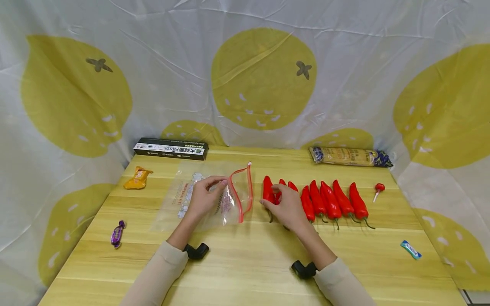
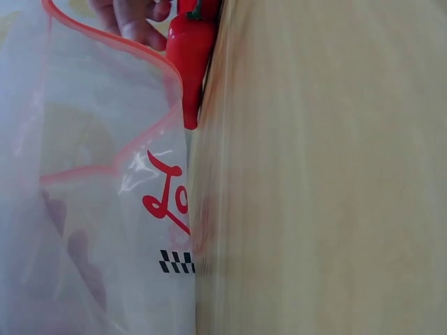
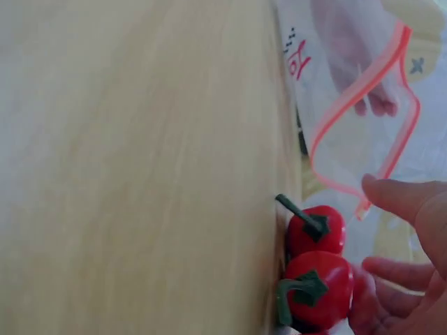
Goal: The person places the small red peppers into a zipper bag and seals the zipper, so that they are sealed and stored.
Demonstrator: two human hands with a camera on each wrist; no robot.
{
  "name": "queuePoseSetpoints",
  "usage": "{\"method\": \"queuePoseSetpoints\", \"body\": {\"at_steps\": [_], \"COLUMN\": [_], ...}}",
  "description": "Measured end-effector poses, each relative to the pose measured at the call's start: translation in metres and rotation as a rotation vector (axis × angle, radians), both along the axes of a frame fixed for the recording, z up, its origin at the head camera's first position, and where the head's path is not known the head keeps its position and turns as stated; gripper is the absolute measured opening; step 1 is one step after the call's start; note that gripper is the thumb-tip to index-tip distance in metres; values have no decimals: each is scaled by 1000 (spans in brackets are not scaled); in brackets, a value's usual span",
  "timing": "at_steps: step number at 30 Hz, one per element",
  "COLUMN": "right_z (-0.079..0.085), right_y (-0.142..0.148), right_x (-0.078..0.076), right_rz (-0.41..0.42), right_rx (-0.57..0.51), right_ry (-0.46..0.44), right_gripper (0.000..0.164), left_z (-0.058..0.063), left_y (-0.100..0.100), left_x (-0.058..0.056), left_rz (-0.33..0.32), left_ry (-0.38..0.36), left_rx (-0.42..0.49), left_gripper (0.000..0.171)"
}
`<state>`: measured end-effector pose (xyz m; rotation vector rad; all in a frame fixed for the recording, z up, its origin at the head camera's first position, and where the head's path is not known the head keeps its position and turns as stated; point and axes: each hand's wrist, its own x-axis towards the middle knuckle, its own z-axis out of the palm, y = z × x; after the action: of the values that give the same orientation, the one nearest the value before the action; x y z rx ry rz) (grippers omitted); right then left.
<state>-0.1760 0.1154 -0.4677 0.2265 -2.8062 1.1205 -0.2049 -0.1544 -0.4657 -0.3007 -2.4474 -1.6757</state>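
— Sleeves (image 1: 158, 272) nearest lens. Bag (image 1: 227, 204)?
— At left hand (image 1: 204, 197), which pinches its mouth, gaping toward right hand (image 1: 285, 208).
— Right hand state?
— Gripping nothing; thumb apart from fingers, leftmost pepper (image 1: 268, 189) just beyond them. Contact unclear.
— Step?
— Reaching for that pepper, bag held open, I'd say. Next move calls for thumb and fingers closing on it, bag mouth steady.
— Hidden?
— Next two peppers (image 1: 292, 186), partly, behind right hand. Left fingers blurry through plastic in wrist views.

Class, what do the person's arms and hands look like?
The left sleeve and right sleeve are plain beige, ending before the wrists. A small black, bent fitting shows beside each sleeve's end. The left hand and right hand are ungloved, and no cables are visible.
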Motion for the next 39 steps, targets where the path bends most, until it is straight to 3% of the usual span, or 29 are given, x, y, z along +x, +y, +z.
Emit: {"method": "queuePoseSetpoints", "body": {"at_steps": [5,9,13,18,24,34,39], "right_z": [-5,-7,-6,0,10,22,20], "right_y": [-4,-7,-8,-5,8,25,23], "right_x": [-3,-5,-6,-7,-2,5,2], "right_rz": [-30,-8,1,-5,-13,-19,-16], "right_rx": [126,191,205,110,-33,-268,-365], "right_ry": [-17,6,29,51,74,50,-47], "right_gripper": [65,62,48,30,30,25,28], "left_z": [20,20,5,-10,-10,-8,-7], "left_y": [4,4,1,-2,0,3,6], "left_x": [12,11,3,-5,-4,-2,-2], "left_rz": [-17,-13,19,39,15,31,53], "left_ry": [-26,-31,-22,4,23,30,15], "left_rx": [-6,-11,6,30,9,-29,-46], "left_gripper": [23,24,24,26,27,23,24]}}
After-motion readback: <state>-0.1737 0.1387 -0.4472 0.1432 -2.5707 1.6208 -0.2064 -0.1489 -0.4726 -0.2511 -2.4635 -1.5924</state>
